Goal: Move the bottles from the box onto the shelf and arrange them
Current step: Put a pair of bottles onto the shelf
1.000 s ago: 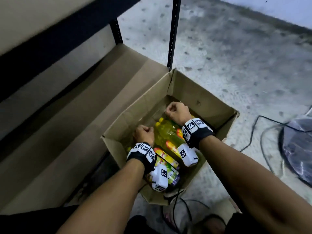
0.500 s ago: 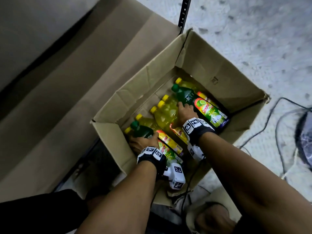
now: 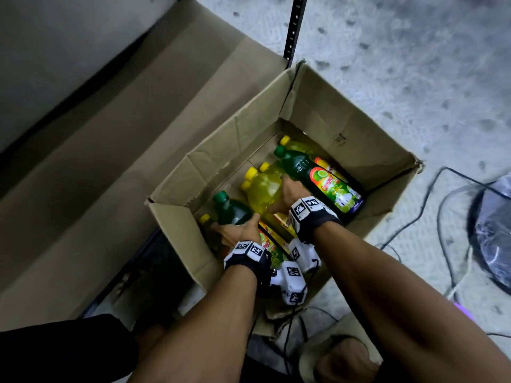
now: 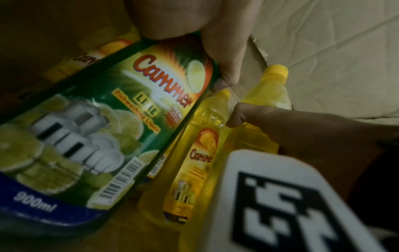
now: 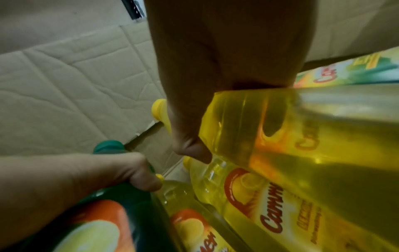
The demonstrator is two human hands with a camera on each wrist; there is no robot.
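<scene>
L hand [image 3: 240, 230] grip curled round green bottle [image 3: 231, 210] in box [image 3: 356, 128]; R hand [image 3: 290, 193] grip wrapped on yellow bottle [image 3: 262, 189] just beside it

An open brown cardboard box [image 3: 343, 125] sits on the grey speckled concrete floor [image 3: 401, 51], holding green and yellow plastic bottles [image 3: 320, 181] lying on their sides, caps toward ten o'clock. The cardboard-lined metal shelf [image 3: 132, 134] runs along the box's nine o'clock side; black cables [image 3: 431, 189] trail at three o'clock.
</scene>
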